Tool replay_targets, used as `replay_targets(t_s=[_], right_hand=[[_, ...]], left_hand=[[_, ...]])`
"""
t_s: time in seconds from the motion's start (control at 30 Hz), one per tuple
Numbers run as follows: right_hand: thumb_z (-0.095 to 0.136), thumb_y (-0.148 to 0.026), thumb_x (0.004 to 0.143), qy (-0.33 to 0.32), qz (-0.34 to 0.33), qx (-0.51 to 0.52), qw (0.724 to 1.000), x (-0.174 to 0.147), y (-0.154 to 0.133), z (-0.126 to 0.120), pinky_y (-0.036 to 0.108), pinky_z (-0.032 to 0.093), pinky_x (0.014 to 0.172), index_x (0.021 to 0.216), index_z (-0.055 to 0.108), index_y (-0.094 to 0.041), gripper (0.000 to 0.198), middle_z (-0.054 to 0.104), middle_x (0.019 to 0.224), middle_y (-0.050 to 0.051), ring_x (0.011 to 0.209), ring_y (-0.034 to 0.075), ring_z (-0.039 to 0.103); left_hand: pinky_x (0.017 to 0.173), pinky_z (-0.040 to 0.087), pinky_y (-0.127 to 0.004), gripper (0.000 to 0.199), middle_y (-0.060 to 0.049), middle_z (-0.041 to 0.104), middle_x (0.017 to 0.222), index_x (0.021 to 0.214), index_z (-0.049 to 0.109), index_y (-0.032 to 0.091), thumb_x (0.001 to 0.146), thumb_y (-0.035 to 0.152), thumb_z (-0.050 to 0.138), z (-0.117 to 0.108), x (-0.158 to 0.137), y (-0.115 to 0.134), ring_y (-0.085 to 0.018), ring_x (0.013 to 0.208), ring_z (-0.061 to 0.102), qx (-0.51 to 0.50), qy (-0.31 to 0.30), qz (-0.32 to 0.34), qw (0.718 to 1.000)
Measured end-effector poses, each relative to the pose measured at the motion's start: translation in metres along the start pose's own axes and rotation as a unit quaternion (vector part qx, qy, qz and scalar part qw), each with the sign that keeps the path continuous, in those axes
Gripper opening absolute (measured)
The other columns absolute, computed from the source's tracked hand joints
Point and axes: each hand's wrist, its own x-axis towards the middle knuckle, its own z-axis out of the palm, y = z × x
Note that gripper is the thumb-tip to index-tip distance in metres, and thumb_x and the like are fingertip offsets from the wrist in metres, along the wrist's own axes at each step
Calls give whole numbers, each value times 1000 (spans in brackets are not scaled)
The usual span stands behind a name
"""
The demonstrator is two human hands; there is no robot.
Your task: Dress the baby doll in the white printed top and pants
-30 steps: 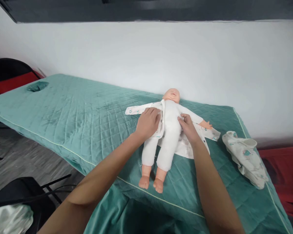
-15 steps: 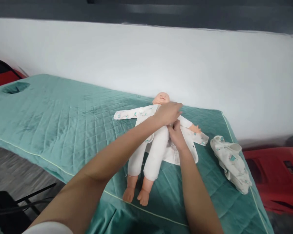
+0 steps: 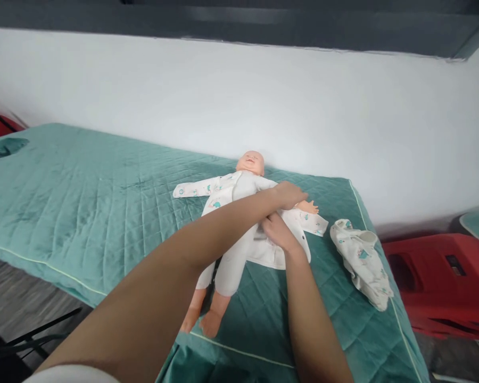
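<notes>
A baby doll (image 3: 250, 162) in white padding lies face up on the green quilted bed cover, its feet toward me. One sleeve of a printed white baby jacket (image 3: 197, 188) covers the doll's arm on the left of the picture. On the other side the jacket is spread under the doll, its sleeve lying flat. My left hand (image 3: 290, 194) reaches across the doll, closed around its other arm, whose small hand sticks out beyond. Just below, my right hand (image 3: 278, 230) is closed at the jacket by the doll's side, its fingertips hidden.
Another printed white baby garment (image 3: 361, 263) lies crumpled near the right edge of the bed (image 3: 104, 213). A white wall (image 3: 223, 96) stands behind. Red chairs (image 3: 443, 282) are at the right, and a face hole (image 3: 6, 148) is at the bed's far left.
My left hand has moved from the doll's chest and shoulder outward along its arm toward the doll's hand. My right hand stays low by the jacket. The view has shifted slightly right.
</notes>
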Motion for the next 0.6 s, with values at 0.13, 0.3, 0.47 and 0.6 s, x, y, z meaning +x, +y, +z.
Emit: replay_targets(t_s=[0.13, 0.3, 0.47, 0.6], right_hand=[[64, -42, 82, -35, 69, -42, 996, -13, -8, -35, 42, 49, 96, 107, 68, -23, 32, 70, 114, 5, 108, 25, 63], [70, -48, 72, 217, 177, -261, 924, -14, 13, -69, 36, 46, 74, 75, 59, -22, 29, 66, 80, 6, 84, 25, 63], [74, -39, 62, 253, 196, -328, 889, -7, 36, -80, 36, 39, 70, 56, 50, -23, 30, 52, 58, 1, 71, 23, 56], [62, -27, 63, 361, 144, -192, 901, -7, 46, -97, 33, 39, 66, 58, 52, -23, 12, 51, 57, 0, 68, 20, 50]], left_hand=[[67, 39, -32, 32, -9, 71, 104, 113, 60, 20, 84, 8, 50, -5, -8, -11, -22, 80, 64, -26, 47, -8, 999], [66, 37, -32, 32, -7, 69, 107, 115, 57, 21, 84, 14, 54, -6, -15, -17, -23, 85, 63, -51, 82, 1, 995], [66, 36, -32, 28, -6, 69, 104, 112, 58, 20, 85, 16, 55, -1, -21, -16, -23, 86, 64, -17, 97, 14, 995], [67, 36, -33, 28, -9, 69, 107, 113, 60, 20, 85, 19, 55, 7, -27, -13, -25, 86, 64, 16, 125, 33, 991]])
